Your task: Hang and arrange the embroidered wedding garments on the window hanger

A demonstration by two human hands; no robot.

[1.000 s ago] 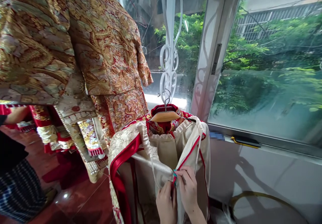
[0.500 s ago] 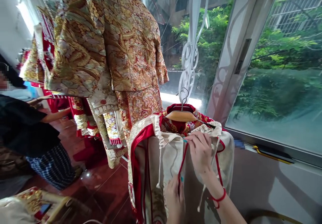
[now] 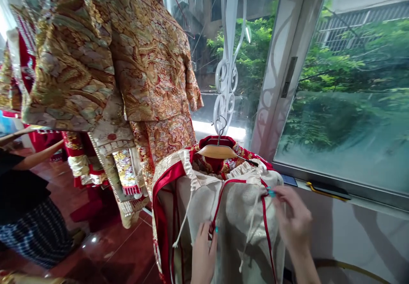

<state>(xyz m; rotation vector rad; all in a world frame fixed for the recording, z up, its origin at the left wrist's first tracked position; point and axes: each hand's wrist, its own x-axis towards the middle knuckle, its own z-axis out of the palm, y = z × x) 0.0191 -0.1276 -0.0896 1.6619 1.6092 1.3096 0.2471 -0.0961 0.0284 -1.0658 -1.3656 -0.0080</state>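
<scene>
Red floor (image 3: 123,245) — left hand (image 3: 204,250) pinches one red strip (image 3: 219,205), right hand (image 3: 294,219) another strip (image 3: 266,224).

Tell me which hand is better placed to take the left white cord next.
Likely the left hand: nearer that cord, though it pinches red piping. The right hand is at the garment's right side.

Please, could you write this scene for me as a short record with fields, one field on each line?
Left hand: pinches a red trim on the cream garment
Right hand: fingertips at another red strip; grip unclear
Support: wooden hanger at the garment's top
Cords: two pale cords hanging down
Left background: gold-patterned garments
Right background: window, greenery outside
Other person: far left, partly in view
</scene>
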